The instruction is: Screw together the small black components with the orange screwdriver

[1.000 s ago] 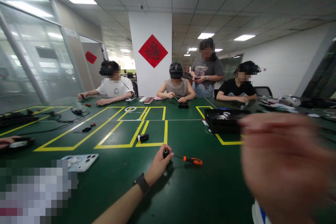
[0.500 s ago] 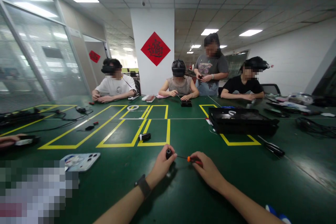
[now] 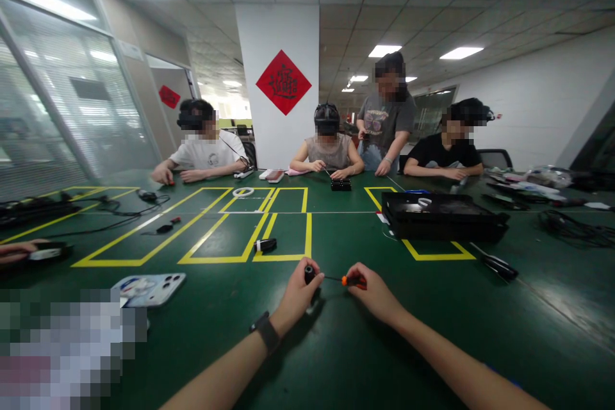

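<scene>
My left hand (image 3: pixel 298 291), with a dark band on its wrist, is closed around a small black cylindrical part (image 3: pixel 309 274) whose round end faces me. My right hand (image 3: pixel 373 295) grips a screwdriver (image 3: pixel 355 282) by its orange and black handle. The thin shaft points left and meets the black part at my left fingers; its tip is hidden there. Both hands are just above the green table (image 3: pixel 336 359). Beyond my left hand lies another short black and white cylindrical piece (image 3: pixel 266 245) inside a yellow taped outline.
A black open case (image 3: pixel 444 218) stands to the right, with a black-handled tool (image 3: pixel 500 266) before it. A phone (image 3: pixel 152 289) lies at left near a blurred patch. Cables (image 3: pixel 110 211) spread at far left. Several people are across the table; another person's hand (image 3: pixel 22 251) is at left.
The view has shifted slightly. My hands keep their grip, with the screwdriver still at the black part. Across the table, the standing person has lowered one hand toward the tabletop.
</scene>
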A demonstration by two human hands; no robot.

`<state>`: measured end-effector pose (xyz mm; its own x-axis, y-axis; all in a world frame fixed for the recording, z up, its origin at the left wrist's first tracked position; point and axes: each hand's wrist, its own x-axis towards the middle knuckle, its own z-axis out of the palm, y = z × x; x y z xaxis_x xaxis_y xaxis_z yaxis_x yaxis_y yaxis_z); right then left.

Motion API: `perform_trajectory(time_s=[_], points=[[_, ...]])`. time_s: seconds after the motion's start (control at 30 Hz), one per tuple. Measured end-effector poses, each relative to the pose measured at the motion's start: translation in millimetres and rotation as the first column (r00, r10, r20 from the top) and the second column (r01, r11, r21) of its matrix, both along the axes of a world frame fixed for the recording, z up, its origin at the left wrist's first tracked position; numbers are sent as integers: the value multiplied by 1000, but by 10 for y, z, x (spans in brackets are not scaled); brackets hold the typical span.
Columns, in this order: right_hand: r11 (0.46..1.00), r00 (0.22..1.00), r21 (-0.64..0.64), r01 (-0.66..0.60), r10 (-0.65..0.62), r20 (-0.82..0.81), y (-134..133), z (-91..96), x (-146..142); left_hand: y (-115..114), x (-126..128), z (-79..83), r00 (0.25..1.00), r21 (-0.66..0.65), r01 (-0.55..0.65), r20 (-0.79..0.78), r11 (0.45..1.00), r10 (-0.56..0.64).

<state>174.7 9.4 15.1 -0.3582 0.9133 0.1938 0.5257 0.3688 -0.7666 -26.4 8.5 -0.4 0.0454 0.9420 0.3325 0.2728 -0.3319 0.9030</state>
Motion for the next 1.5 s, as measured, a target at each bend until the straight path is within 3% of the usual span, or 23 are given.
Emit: perform_trajectory(time_s=[0.27,0.63,0.83,1.03,1.27,1.5], points=[[992,994,83,-90,85,65,-92,40,106,12,-30,-26,999,-9,48,-21,999,-48],[993,996,95,-72,66,63,-123,56,96,-5,-12,3,998,-23,45,-35,999,-46],[999,999,37,-12,11,44,-140,70,108,4,-22,-11,997,-24,69,-29,997,-69],[995,996,76,-66,62,63,-108,51,126,-2,-21,0,995,-18,86,-48,996,-87],[998,997,58,-36,31,74,-131,78,107,0,-18,-17,995,11,57,-80,998,-56],[997,998,70,-18,14,60,-121,42,101,0,-30,-12,992,4,109,-64,994,-109]])
